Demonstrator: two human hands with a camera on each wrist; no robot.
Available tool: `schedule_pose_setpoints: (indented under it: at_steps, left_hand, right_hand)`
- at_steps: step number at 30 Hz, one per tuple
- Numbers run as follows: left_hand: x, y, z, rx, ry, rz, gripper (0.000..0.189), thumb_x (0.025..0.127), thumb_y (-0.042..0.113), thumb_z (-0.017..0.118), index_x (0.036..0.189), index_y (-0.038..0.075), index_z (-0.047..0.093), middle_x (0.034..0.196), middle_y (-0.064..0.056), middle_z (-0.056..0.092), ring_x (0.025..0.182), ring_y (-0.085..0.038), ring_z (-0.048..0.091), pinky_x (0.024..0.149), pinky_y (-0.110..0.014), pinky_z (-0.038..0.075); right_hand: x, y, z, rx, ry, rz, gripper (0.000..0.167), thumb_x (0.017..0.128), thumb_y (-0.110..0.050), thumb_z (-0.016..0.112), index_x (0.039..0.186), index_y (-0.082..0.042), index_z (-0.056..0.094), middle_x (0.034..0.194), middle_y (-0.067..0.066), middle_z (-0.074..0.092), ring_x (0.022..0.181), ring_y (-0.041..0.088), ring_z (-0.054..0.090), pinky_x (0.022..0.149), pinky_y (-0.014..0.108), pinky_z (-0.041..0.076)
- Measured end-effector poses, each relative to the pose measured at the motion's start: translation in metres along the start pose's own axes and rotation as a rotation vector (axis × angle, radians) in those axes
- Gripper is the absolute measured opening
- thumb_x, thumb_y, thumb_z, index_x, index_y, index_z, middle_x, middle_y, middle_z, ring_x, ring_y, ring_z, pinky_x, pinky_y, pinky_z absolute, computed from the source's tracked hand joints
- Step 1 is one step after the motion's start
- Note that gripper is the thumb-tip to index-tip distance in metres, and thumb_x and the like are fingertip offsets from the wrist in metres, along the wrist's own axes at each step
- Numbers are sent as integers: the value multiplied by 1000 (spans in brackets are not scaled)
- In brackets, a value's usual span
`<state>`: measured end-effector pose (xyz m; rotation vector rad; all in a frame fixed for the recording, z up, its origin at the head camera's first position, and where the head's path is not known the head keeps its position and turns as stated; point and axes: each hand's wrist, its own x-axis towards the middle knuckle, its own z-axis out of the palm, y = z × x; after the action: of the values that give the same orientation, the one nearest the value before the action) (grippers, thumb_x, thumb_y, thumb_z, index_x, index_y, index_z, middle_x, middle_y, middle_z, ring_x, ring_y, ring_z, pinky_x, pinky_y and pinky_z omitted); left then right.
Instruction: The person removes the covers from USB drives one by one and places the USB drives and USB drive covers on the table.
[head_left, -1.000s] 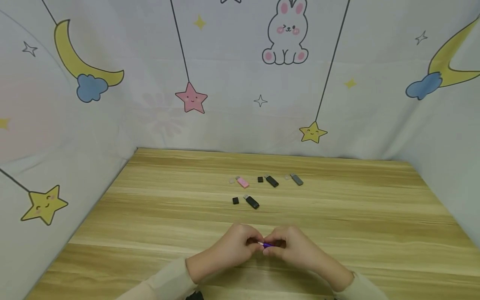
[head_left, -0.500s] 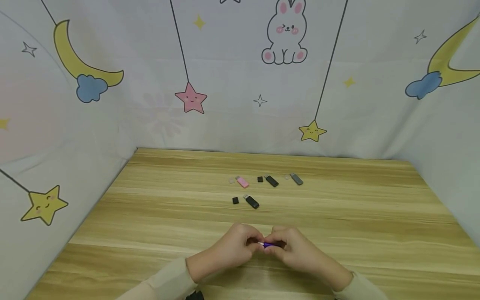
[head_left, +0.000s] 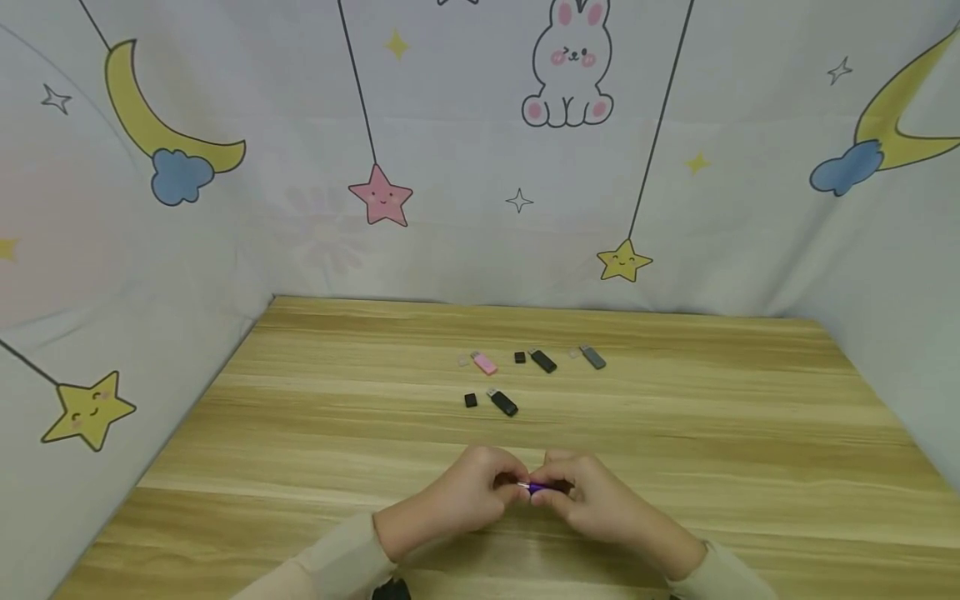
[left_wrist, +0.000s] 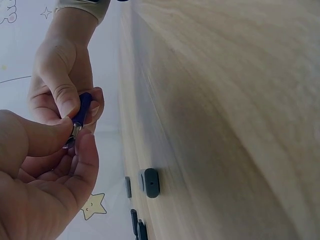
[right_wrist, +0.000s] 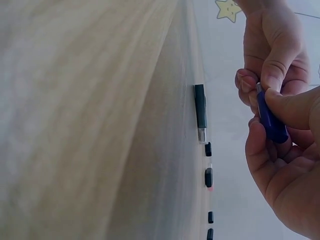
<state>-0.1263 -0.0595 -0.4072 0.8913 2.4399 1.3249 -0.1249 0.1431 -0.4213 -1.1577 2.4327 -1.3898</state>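
Note:
Just above the front of the table, both hands meet at a purple USB stick [head_left: 537, 488]. My right hand [head_left: 596, 493] holds its body between thumb and fingers, the metal plug pointing left. My left hand [head_left: 474, 492] pinches at the plug end, where a small clear cap [left_wrist: 70, 143] shows between thumb and fingertips in the left wrist view. Part of the metal plug is bare between the two hands. In the right wrist view the stick's purple body [right_wrist: 272, 124] lies under the right thumb, while the left fingers hide the plug's tip.
Beyond the hands on the wooden table [head_left: 712, 467] lie a black USB stick [head_left: 504, 402] and its black cap [head_left: 471, 400]. Farther back are pink [head_left: 484, 363], black [head_left: 543, 361] and grey [head_left: 593, 357] sticks, each beside a cap. Patterned curtains [head_left: 450, 250] enclose the table.
Both hands keep their hold on the purple stick, with only a very slight shift of the fingers. The sticks and caps on the table stay where they were.

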Motion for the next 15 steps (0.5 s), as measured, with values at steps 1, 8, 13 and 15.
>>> schedule_pose_setpoints:
  at_steps: [1, 8, 13, 15]
  left_hand:
    - [0, 0, 0, -3, -2, -3, 5, 87, -1, 67, 85, -5, 70, 80, -6, 68, 64, 2, 50, 58, -16, 47]
    - [0, 1, -2, -1, -14, -18, 4, 86, -2, 67, 87, -4, 70, 80, -7, 69, 64, 2, 51, 58, -16, 47]
    - [0, 0, -4, -1, -15, -42, 6, 86, -2, 68, 90, -3, 71, 82, -7, 70, 65, 1, 53, 59, -17, 48]
    - [0, 0, -5, -4, -16, -46, 7, 86, -1, 68, 91, -3, 72, 83, -7, 70, 65, 0, 53, 59, -17, 49]
  right_hand:
    - [0, 0, 0, -1, -1, -4, 14, 90, -11, 66, 98, -1, 74, 79, -3, 58, 72, -2, 48, 60, 20, 48]
    - [-1, 2, 0, 2, -8, -4, 16, 90, -11, 66, 100, 0, 74, 78, -3, 57, 72, -2, 47, 59, 19, 47]
    - [-1, 3, -2, 1, -15, 35, 19, 90, -13, 66, 103, -1, 74, 77, -7, 54, 71, -1, 46, 60, 19, 46]
    - [-1, 3, -3, -1, -18, 56, 20, 90, -14, 66, 104, -2, 74, 77, -8, 54, 71, -1, 47, 60, 19, 46]
